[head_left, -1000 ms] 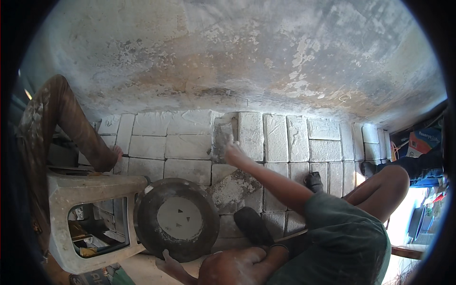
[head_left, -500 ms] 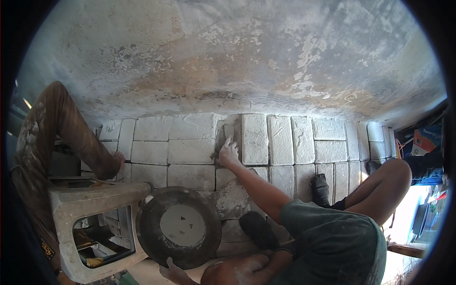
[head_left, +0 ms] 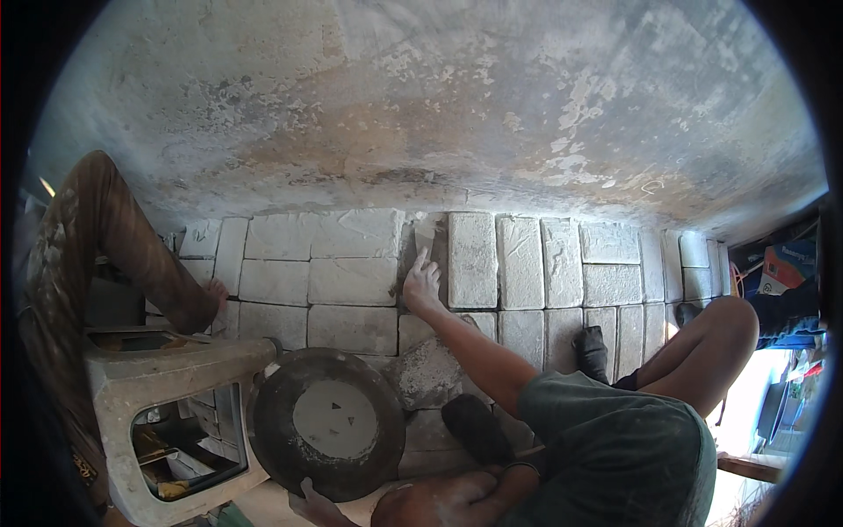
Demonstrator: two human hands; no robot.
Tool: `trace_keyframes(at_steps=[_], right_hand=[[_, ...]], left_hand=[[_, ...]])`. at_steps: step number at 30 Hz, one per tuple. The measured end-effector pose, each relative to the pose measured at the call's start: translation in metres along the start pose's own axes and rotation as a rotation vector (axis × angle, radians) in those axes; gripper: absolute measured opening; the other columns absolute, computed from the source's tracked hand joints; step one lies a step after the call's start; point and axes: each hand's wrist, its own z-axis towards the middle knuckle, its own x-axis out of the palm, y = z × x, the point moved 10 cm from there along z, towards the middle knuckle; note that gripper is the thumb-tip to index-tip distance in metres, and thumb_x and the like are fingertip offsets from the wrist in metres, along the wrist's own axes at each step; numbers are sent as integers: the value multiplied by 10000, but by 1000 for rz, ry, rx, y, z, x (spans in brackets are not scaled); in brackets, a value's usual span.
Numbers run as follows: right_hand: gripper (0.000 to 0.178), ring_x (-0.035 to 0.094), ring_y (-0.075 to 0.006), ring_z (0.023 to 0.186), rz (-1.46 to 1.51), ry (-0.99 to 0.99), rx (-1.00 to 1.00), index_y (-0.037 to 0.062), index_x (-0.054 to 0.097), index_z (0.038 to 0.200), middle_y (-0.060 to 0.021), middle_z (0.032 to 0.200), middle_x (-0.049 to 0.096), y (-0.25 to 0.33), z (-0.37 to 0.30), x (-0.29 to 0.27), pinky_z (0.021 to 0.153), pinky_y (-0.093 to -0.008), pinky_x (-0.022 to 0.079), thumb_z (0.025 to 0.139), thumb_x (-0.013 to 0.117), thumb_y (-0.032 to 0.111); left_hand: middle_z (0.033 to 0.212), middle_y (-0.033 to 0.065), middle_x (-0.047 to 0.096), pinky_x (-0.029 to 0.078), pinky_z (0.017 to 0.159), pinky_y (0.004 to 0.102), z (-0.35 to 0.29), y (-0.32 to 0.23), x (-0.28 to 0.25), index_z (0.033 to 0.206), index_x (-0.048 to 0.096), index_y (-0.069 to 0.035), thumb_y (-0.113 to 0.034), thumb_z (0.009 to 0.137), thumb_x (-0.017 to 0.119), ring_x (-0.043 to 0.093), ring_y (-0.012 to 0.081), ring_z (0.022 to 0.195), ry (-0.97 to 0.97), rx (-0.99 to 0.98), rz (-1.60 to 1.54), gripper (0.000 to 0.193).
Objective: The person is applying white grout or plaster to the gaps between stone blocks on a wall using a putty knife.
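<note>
My right hand (head_left: 422, 283) reaches to a darker recess between pale blocks, near the foot of the wall. Its fingers are closed on a small trowel, with the index finger stretched along it; only the pale blade (head_left: 425, 234) shows, pointing at the wall, and the handle is hidden. A whole pale block (head_left: 472, 261) borders the recess on the right, and another block (head_left: 353, 281) on the left. At the bottom, my left hand (head_left: 316, 508) grips the near rim of a round black basin (head_left: 272, 430), thumb over the edge. Grey-white wet mix (head_left: 335, 418) lies in the basin.
A dirty white plastic stool (head_left: 110, 422) stands left of the basin. Beyond it is another person's leg (head_left: 145, 233) in stained brown trousers, barefoot. Dark shoes (head_left: 477, 428) rest on the blocks. The peeling wall (head_left: 421, 114) rises behind; a box (head_left: 788, 266) sits far right.
The trowel blade has moved slightly farther toward the wall, and my right index finger is more stretched. My left hand stays on the basin rim.
</note>
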Motion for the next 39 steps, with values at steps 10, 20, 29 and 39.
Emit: trace_keyframes(at_steps=[10, 20, 29, 39], right_hand=[[698, 459, -379, 926, -69, -93, -144, -63, 107, 1383, -262, 1047, 406, -1, -12, -27, 816, -447, 432, 805, 474, 72], [716, 454, -372, 858, -128, -118, -564, -112, 98, 1365, -276, 992, 430, 62, -67, -76, 779, -431, 400, 818, 497, 121], [682, 405, -440, 948, 24, 179, -763, -112, 127, 1358, -337, 1123, 359, 115, -146, -172, 887, -506, 342, 718, 360, -89], [385, 574, -377, 994, -471, 745, -881, -108, 447, 1165, -270, 1005, 583, 196, -135, -77, 805, -424, 482, 809, 429, 36]], left_hand=[[1058, 233, 497, 416, 810, 398, 6, -39, 13, 1043, 538, 112, -159, 743, 573, 505, 334, 928, 9, 191, 130, 406], [1122, 227, 525, 364, 888, 405, 34, -127, 37, 1123, 515, 70, -205, 792, 553, 502, 354, 1007, 31, 363, 137, 433], [939, 280, 572, 418, 814, 457, 35, -228, 100, 945, 569, 86, -211, 786, 546, 540, 426, 933, 98, 518, 334, 338], [842, 281, 587, 436, 773, 467, 23, -302, 150, 809, 574, 84, -176, 762, 537, 568, 422, 861, 163, 869, 437, 267]])
